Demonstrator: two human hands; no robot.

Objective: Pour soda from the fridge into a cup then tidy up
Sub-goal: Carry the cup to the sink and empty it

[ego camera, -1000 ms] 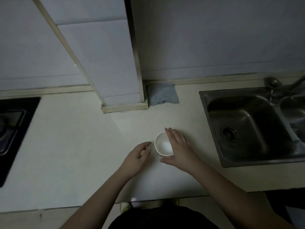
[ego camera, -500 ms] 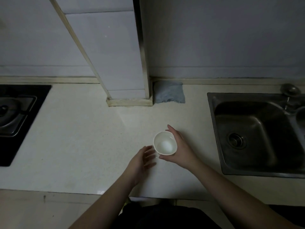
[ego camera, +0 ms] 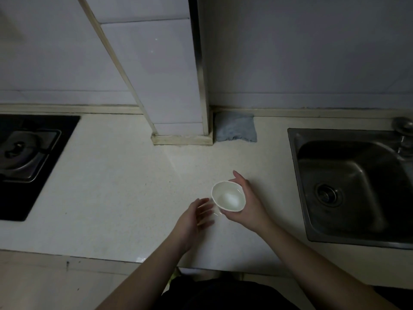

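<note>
A small white cup (ego camera: 228,196) is over the pale countertop (ego camera: 107,193), a little right of centre. My right hand (ego camera: 248,204) wraps round its right side and holds it, thumb near me and fingers on the far rim. The cup's inside looks pale; I cannot tell whether it holds liquid. My left hand (ego camera: 194,218) hovers just left of the cup with its fingers spread and blurred, not touching it. No soda bottle or fridge is in view.
A steel sink (ego camera: 348,186) with a drain is set in the counter at the right, tap at its far corner. A black gas hob (ego camera: 26,153) lies at the left. A tiled column (ego camera: 169,90) stands behind, with a blue-grey cloth (ego camera: 234,130) beside its base.
My right hand went from resting over the cup to gripping its side. My left hand drew back slightly from the cup. The view has tilted down and shifted.
</note>
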